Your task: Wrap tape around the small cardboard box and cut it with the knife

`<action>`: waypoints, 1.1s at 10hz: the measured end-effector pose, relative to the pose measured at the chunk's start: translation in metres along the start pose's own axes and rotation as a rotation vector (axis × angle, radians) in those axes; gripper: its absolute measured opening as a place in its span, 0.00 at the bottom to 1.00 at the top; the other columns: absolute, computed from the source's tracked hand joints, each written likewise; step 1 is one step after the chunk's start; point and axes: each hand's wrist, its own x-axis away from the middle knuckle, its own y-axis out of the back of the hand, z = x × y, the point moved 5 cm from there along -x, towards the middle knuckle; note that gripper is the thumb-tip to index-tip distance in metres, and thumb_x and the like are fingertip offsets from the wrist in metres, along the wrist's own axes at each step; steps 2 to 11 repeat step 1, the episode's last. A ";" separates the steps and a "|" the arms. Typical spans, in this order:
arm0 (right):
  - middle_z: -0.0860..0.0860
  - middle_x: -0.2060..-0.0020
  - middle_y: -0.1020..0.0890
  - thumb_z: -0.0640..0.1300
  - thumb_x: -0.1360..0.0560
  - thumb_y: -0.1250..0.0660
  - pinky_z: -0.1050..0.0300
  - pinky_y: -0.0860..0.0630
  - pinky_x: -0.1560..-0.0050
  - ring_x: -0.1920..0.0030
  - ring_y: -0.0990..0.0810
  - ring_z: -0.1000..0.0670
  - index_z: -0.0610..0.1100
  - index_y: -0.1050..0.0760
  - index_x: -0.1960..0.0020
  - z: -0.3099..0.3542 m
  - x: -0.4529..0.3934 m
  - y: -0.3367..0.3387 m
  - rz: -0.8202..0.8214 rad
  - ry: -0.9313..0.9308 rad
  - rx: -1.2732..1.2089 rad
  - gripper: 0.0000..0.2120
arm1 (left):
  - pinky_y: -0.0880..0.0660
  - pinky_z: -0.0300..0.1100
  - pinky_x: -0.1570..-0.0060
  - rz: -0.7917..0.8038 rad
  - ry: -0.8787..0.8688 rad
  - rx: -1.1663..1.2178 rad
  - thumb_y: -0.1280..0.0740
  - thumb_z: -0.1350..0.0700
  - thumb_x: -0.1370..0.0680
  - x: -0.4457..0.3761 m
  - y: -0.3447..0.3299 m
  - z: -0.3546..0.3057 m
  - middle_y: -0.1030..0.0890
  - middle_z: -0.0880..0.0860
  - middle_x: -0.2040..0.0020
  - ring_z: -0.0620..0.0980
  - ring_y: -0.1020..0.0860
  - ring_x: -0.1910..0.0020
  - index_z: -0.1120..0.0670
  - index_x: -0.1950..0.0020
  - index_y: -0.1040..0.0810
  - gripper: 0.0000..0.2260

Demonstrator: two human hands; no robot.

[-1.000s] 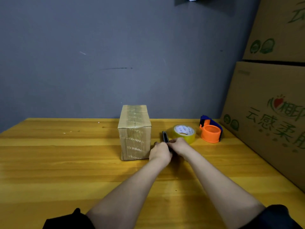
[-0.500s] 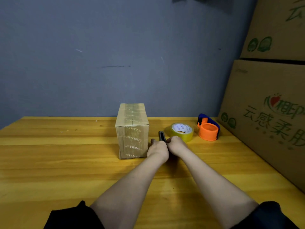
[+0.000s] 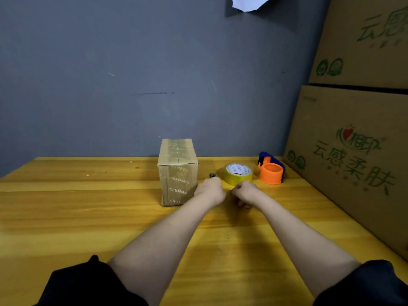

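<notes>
With hands (image 3: 227, 191) curled, forearms outstretched, converging

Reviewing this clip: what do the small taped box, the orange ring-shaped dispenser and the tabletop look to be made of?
Small brown box: corrugated cardboard, matte, with glossy clear tape strips showing faint print. Orange ring-shaped dispenser: likely moulded plastic, given its uniform saturated colour and smooth walls, with a blue part behind. Yellow tabletop: wood or wood-look laminate, grain lines visible, with a lacquered sheen.

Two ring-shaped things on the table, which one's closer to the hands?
The yellow tape roll, lying flat just beyond the right hand. The orange and blue tape dispenser sits farther right, near the big cardboard cartons.
</notes>
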 end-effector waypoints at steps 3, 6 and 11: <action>0.47 0.69 0.21 0.46 0.23 0.38 0.53 0.23 0.62 0.65 0.21 0.46 0.43 0.24 0.52 -0.002 0.007 0.009 -0.035 0.001 0.002 0.08 | 0.20 0.49 0.51 -0.055 -0.088 0.109 0.41 0.57 0.25 0.011 0.017 -0.008 0.14 0.56 0.58 0.56 0.16 0.57 0.57 0.59 0.22 0.10; 0.47 0.69 0.21 0.46 0.23 0.38 0.53 0.23 0.62 0.65 0.21 0.46 0.43 0.24 0.52 -0.002 0.007 0.009 -0.035 0.001 0.002 0.08 | 0.20 0.49 0.51 -0.055 -0.088 0.109 0.41 0.57 0.25 0.011 0.017 -0.008 0.14 0.56 0.58 0.56 0.16 0.57 0.57 0.59 0.22 0.10; 0.47 0.69 0.21 0.46 0.23 0.38 0.53 0.23 0.62 0.65 0.21 0.46 0.43 0.24 0.52 -0.002 0.007 0.009 -0.035 0.001 0.002 0.08 | 0.20 0.49 0.51 -0.055 -0.088 0.109 0.41 0.57 0.25 0.011 0.017 -0.008 0.14 0.56 0.58 0.56 0.16 0.57 0.57 0.59 0.22 0.10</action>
